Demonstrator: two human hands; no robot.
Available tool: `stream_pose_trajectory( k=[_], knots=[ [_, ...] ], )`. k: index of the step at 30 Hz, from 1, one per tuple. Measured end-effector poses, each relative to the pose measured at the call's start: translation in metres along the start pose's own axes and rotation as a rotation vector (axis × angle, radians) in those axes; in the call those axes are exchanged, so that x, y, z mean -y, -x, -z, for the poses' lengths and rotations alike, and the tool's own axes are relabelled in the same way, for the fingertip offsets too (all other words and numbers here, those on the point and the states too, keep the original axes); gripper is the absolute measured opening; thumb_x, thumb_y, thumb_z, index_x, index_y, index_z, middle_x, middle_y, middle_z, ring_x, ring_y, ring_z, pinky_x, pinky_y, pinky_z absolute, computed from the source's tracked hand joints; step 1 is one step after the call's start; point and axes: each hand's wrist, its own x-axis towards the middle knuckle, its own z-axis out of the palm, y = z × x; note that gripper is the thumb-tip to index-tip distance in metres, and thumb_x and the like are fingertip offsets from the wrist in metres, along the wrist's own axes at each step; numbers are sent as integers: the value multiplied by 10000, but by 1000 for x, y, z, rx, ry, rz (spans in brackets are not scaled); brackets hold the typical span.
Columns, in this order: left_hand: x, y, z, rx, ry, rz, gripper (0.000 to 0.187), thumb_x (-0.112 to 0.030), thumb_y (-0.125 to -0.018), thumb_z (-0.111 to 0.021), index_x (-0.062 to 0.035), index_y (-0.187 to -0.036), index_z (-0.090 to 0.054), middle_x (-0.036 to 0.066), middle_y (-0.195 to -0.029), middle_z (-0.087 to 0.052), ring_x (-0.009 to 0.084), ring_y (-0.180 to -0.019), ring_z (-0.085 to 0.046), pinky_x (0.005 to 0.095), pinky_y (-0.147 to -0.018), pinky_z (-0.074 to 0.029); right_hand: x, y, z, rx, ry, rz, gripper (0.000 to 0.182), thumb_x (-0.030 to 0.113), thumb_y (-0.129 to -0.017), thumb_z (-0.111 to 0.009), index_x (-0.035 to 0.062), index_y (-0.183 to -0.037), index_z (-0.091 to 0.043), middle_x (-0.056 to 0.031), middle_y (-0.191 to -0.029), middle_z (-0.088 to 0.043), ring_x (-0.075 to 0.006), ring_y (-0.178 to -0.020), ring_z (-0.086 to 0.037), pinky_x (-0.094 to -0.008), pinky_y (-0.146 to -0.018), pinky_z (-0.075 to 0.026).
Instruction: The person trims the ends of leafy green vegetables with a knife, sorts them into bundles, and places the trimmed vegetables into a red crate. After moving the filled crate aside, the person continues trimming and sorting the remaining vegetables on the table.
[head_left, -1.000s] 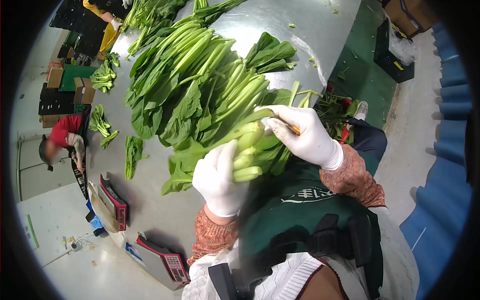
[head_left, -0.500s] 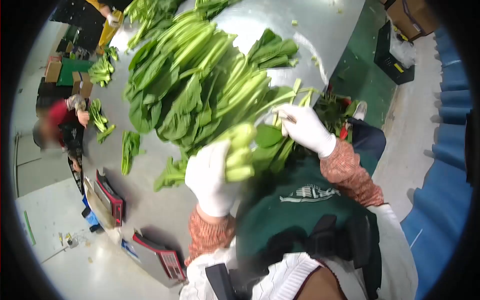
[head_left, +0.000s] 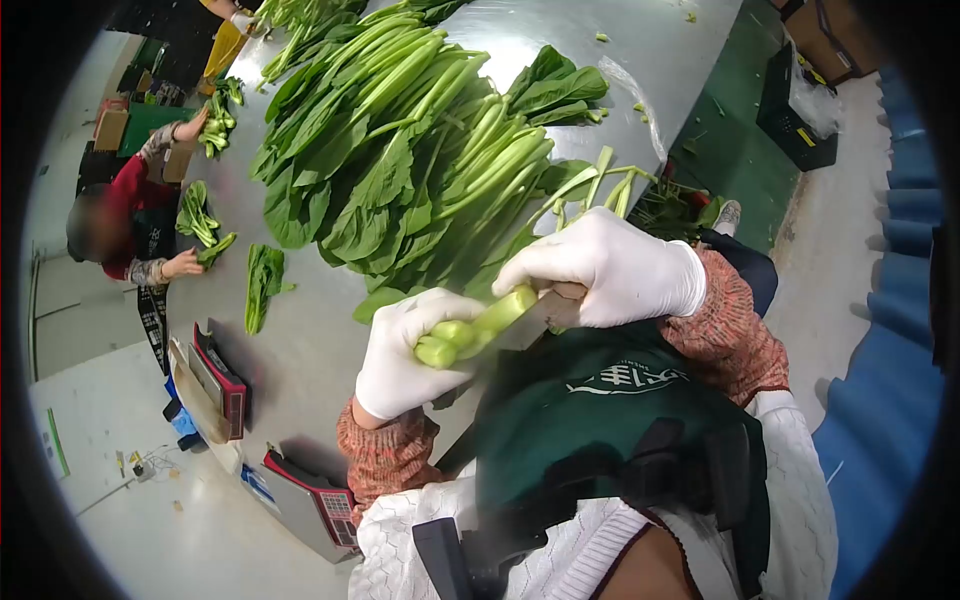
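My left hand (head_left: 415, 350), in a white glove, is closed around several thick leafy-green stalks (head_left: 450, 340), their pale cut ends pointing toward my right hand. One stalk sticks out farther than the others. My right hand (head_left: 610, 265), gloved in white too, is right beside that stalk's end with fingers curled and pinched. Something brownish shows at its fingertips, and I cannot make out what it grips. Beyond both hands lies a big heap of leafy greens (head_left: 400, 150) on the metal table (head_left: 310, 300).
Two red-edged scales (head_left: 325, 500) (head_left: 222, 385) stand at the table's near left. A co-worker in red sleeves (head_left: 125, 190) handles small bunches (head_left: 197, 215) across the table. Another person's gloved hand (head_left: 242, 22) is at the far end. A black crate (head_left: 790, 120) sits on the floor right.
My right hand has moved left and nearer, up to the stalks in my left hand. The stalks have turned so their cut ends face right. The co-worker's arms have spread to different bunches.
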Motion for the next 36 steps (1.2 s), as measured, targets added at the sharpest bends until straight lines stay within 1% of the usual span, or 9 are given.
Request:
stream_pose_trajectory(
  k=[4, 5, 10, 13, 17, 23, 25, 33, 36],
  knots=[
    [5, 1, -5, -76, -58, 59, 310, -13, -643, -771, -38, -939, -684, 74, -804, -663, 194, -699, -637, 265, -695, -493, -12, -6, 8, 3, -18, -158, 217, 81, -758, -673, 92, -975, -671, -100, -703, -641, -279, -663, -657, -346, -621, -520],
    [6, 0, -6, -98, -70, 61, 304, -16, -650, -773, -39, -939, -682, 73, -802, -660, 187, -698, -635, 262, -696, -491, -31, -1, -1, -165, 16, -95, 188, 3, -795, -682, 17, -982, -668, -68, -691, -595, -106, -639, -615, -273, -577, -478],
    [15, 14, -6, -387, -170, 181, 248, 21, -730, -773, -18, -954, -673, 57, -818, -674, 123, -723, -618, 256, -708, -501, -60, 24, 46, -408, 301, -642, 481, 170, -851, -750, -36, -1259, -599, -80, -757, -686, -133, -691, -682, -289, -618, -526],
    [12, 0, -23, -510, -327, 53, 269, -19, -741, -806, -20, -971, -667, 63, -832, -669, 141, -726, -622, 266, -703, -504, -16, 6, 13, -612, -93, -470, 495, 241, -859, -762, -44, -1228, -597, -85, -720, -659, -123, -649, -648, -280, -602, -508],
    [3, -13, -45, -453, -435, -145, 336, -22, -684, -833, -52, -973, -666, 100, -844, -653, 262, -718, -632, 325, -673, -506, -8, -6, -33, -391, -43, -391, 276, 150, -894, -724, 3, -1121, -667, -13, -763, -649, -46, -659, -541, -231, -606, -453],
    [15, 0, -39, -344, 74, 86, 517, 44, -681, -822, 3, -1168, -654, 70, -1049, -687, 137, -933, -631, 289, -858, -505, -6, 0, -43, -343, -177, -128, 309, 164, -914, -703, 7, -1175, -652, -56, -770, -623, -97, -600, -533, -258, -563, -434],
    [19, 8, -30, -241, 212, 220, 444, 50, -702, -810, 6, -1123, -674, 44, -990, -701, 117, -878, -629, 287, -824, -516, 1, -1, -40, -286, -219, -227, 290, 160, -853, -728, 39, -1105, -651, -135, -805, -674, -277, -681, -673, -339, -627, -527],
    [25, 18, -1, -397, -771, 139, 358, -9, -708, -760, -84, -1055, -708, 103, -894, -653, 288, -780, -639, 325, -727, -510, -52, 11, -48, -140, -68, -265, 293, 102, -758, -686, 70, -1047, -651, -146, -806, -683, -342, -767, -677, -412, -690, -540],
    [41, 44, 32, -565, -600, 163, 343, 18, -709, -772, -43, -1036, -689, 85, -855, -638, 223, -763, -629, 303, -722, -497, -85, 14, -18, -57, 349, -412, 303, 127, -801, -658, 57, -1095, -654, -152, -919, -689, -327, -851, -679, -418, -765, -540]
  ],
)
